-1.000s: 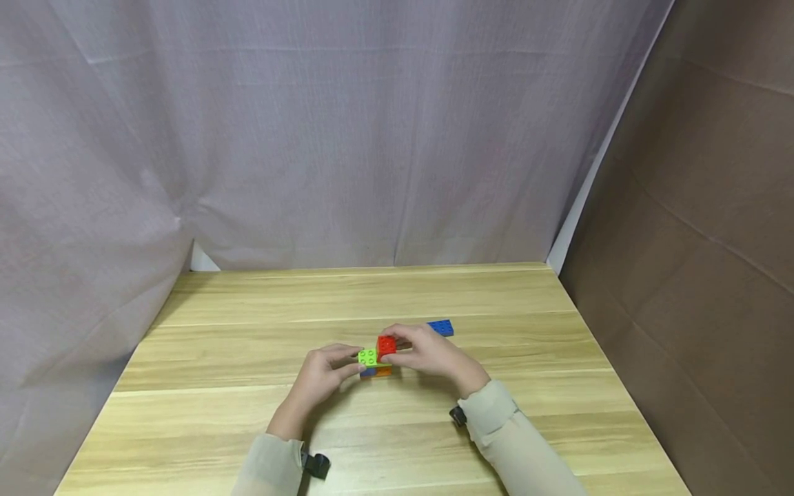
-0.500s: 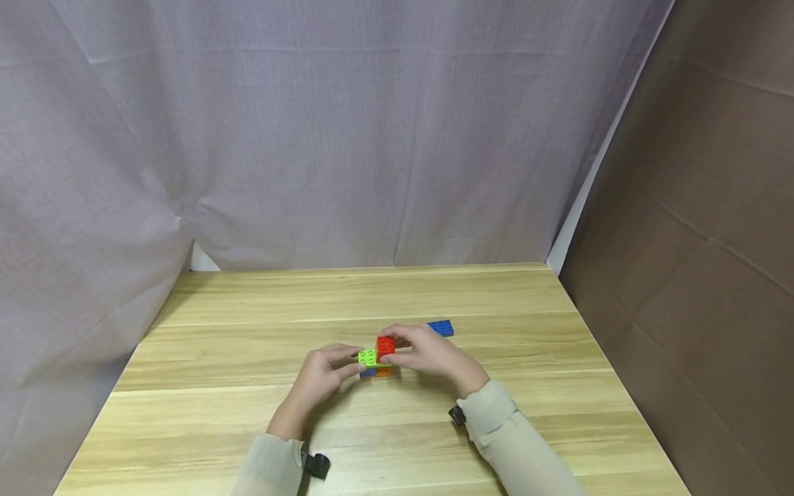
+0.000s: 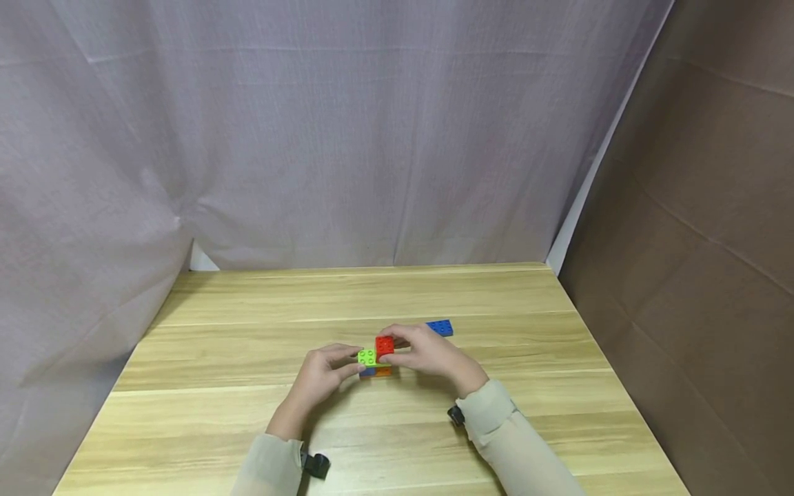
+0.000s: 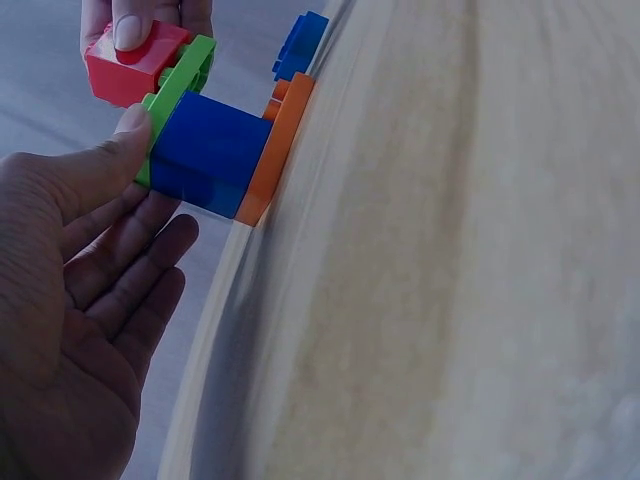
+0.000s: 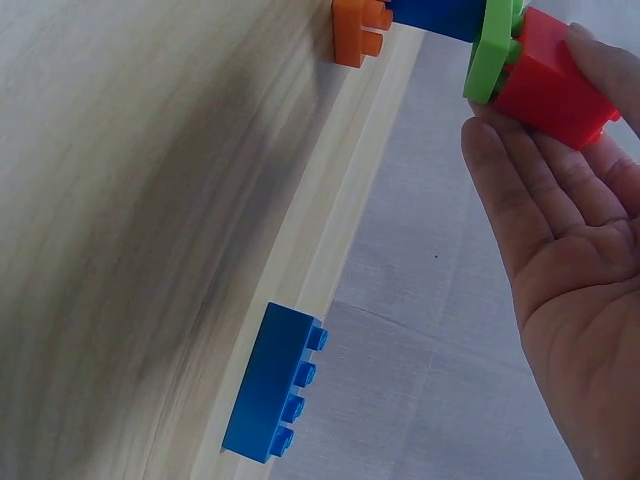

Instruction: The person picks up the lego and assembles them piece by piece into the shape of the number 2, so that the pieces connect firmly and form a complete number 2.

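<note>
Right hand (image 3: 428,353): pinches red brick (image 3: 384,345) atop green plate (image 3: 367,357).
Left hand (image 3: 322,375): thumb steadies blue block (image 4: 210,150) beneath, on orange plate (image 4: 275,150).
Loose blue brick (image 3: 440,327): just beyond right hand.

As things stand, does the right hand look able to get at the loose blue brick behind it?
Probably yes: the blue brick lies alone on the table, just beyond the right hand, but those fingers hold the red brick.

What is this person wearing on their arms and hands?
Both arms are in loose, pale beige long sleeves with gathered cuffs. A small black device sits at each wrist. The left hand and right hand are bare: no gloves or rings show.
</note>
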`<state>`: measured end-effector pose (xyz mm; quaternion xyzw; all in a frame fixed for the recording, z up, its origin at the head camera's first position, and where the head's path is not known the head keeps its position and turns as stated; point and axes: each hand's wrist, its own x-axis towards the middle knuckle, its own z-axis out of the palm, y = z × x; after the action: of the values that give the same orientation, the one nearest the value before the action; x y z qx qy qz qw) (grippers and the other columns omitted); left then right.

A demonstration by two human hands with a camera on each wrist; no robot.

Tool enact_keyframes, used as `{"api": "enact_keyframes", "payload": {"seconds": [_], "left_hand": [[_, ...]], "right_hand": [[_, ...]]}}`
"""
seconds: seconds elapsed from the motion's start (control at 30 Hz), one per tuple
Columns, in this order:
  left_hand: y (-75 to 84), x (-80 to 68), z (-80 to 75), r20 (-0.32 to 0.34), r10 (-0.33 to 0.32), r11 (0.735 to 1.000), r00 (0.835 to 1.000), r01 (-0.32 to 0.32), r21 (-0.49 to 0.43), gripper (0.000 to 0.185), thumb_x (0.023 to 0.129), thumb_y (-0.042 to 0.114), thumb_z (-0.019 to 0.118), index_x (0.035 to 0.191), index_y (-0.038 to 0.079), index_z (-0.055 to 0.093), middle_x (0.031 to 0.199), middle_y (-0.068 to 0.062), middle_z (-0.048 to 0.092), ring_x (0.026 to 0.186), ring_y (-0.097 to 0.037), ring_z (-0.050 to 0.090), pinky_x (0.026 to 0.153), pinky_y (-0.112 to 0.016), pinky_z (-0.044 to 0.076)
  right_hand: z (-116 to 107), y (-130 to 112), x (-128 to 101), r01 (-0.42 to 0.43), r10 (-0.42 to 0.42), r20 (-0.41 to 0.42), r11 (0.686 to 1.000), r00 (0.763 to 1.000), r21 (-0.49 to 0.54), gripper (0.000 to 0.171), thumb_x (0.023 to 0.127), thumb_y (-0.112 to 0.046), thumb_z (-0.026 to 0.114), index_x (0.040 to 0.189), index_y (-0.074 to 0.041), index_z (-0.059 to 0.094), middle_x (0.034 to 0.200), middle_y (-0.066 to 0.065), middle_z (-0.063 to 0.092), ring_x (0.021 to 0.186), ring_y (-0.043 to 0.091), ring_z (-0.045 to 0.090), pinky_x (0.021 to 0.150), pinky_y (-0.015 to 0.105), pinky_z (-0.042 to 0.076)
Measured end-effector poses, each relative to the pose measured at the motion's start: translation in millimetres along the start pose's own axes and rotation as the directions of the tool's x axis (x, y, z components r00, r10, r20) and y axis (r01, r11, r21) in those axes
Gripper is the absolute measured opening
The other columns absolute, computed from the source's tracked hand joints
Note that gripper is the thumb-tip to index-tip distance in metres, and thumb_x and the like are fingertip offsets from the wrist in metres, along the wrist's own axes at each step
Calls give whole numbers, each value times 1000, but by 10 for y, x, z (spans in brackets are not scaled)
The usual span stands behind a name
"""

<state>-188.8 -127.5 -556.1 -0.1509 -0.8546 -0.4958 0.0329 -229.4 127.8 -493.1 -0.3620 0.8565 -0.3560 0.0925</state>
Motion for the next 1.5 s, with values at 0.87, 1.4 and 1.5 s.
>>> {"api": "enact_keyframes", "payload": {"seconds": [0.87, 1.4, 1.5], "left_hand": [[-10, -1, -1, 2, -15, 1000, 1000, 15, 2, 31, 86, 34, 81, 115, 27, 77, 114, 14, 71, 108, -11, 66, 97, -41, 53], [-14, -3, -6, 1, 2, 1000, 1000, -2, 0, 31, 86, 34, 80, 116, 26, 76, 116, 11, 71, 110, -15, 67, 98, -45, 53], [-9, -4, -4, 2, -2, 1000, 1000, 2, 2, 31, 86, 33, 81, 116, 26, 76, 116, 11, 71, 109, -14, 67, 98, -44, 53]], "right_hand": [[9, -14, 17, -20, 20, 4, 1000, 1000, -12, 42, 94, -36, 72, 130, -17, 65, 121, -7, 69, 107, 6, 66, 93, 28, 54], [8, -8, 24, -42, 43, 7, 999, 999, -17, 37, 94, -37, 72, 126, -22, 65, 119, -10, 69, 106, 4, 65, 93, 28, 54], [10, -5, 22, -45, 45, 7, 999, 999, -18, 36, 94, -38, 72, 126, -24, 65, 118, -11, 69, 106, 3, 65, 93, 28, 54]]}}
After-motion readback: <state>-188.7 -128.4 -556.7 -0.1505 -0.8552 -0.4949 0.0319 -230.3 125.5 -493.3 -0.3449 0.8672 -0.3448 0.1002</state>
